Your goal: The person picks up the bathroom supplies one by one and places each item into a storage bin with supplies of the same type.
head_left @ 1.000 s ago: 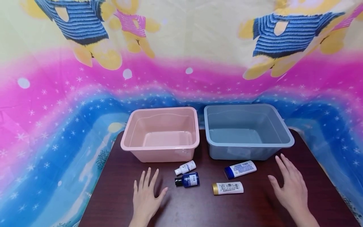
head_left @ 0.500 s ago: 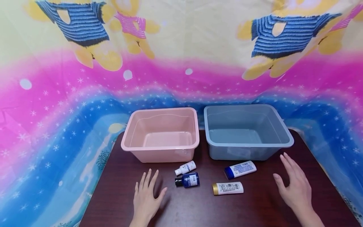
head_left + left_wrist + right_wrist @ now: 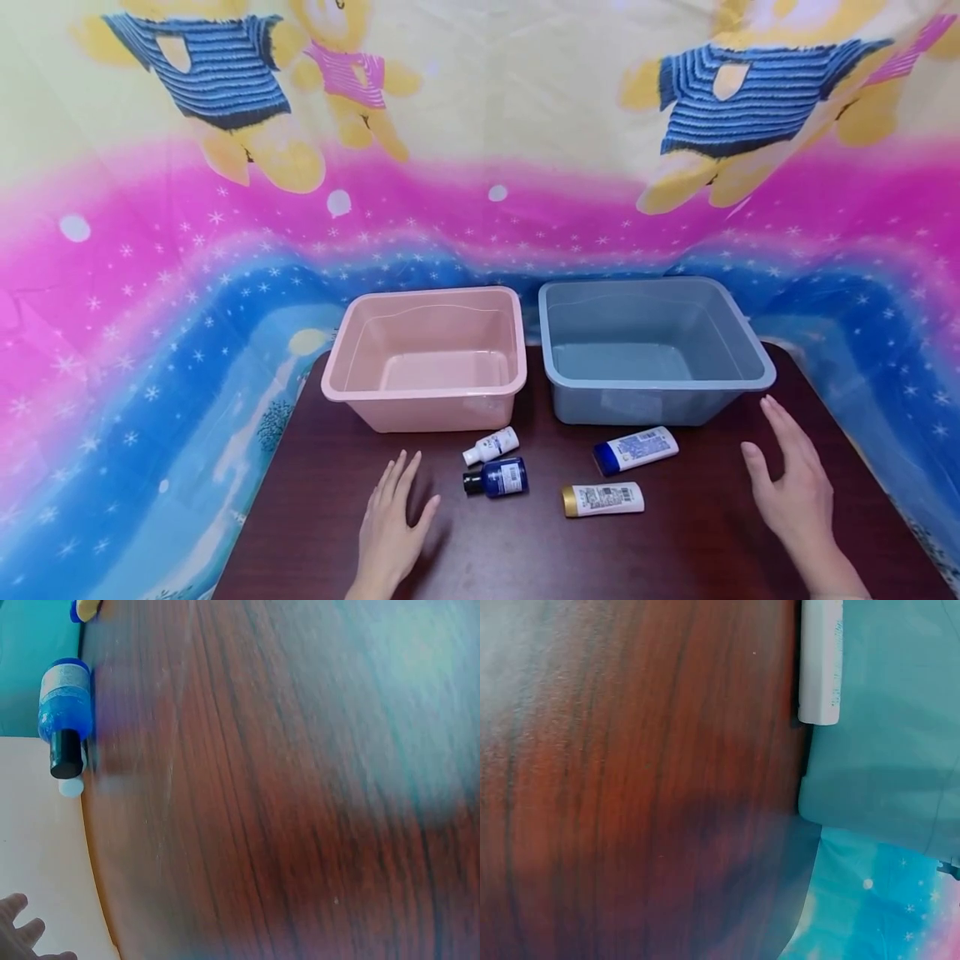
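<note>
My left hand [image 3: 392,523] hovers over the table's left half, fingers extended and thumb apart, holding nothing. To its right lie a dark blue bottle with a black cap [image 3: 497,477] and, just behind, a small white bottle [image 3: 491,446]. The blue bottle [image 3: 66,705] also shows in the left wrist view, with a few of my fingertips [image 3: 30,930] at the lower left corner. My right hand [image 3: 795,492] is at the right, fingers straight, with nothing in it. Nearest to it are a white bottle with a blue cap [image 3: 636,451] and a white bottle with a gold cap [image 3: 603,499].
A pink plastic bin [image 3: 423,392] and a grey-blue bin [image 3: 660,385] stand side by side at the back of the dark wood table [image 3: 525,558]. Behind them hangs a patterned cloth [image 3: 480,208] with bears and snowflakes.
My right hand has drifted to the right, away from the bottles. The left hand has turned slightly, its fingers closer together. Bottles and bins stay where they were; the head view has shifted slightly.
</note>
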